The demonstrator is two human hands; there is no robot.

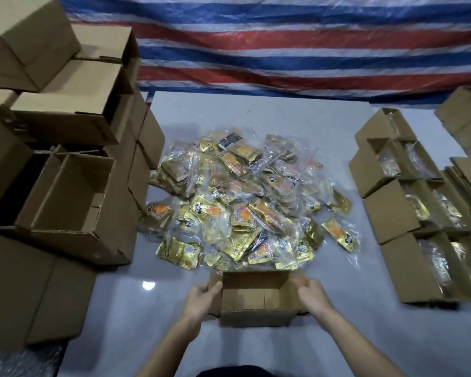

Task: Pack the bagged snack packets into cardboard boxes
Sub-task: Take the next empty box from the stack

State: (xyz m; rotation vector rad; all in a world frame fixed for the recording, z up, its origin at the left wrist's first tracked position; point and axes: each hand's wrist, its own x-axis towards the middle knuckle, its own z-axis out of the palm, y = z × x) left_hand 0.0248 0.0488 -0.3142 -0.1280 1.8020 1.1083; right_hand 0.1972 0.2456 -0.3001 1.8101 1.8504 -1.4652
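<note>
A small open cardboard box (256, 308) stands on the grey table in front of me, empty inside. My left hand (201, 297) grips its left side flap and my right hand (312, 295) grips its right side flap. Just beyond the box lies a big heap of clear bags holding gold and orange snack packets (242, 205).
Empty cardboard boxes are stacked high on the left (65, 191). A row of open boxes holding bagged packets (408, 213) runs along the right. A red, white and blue striped tarp (283, 44) hangs behind the grey table (136, 317).
</note>
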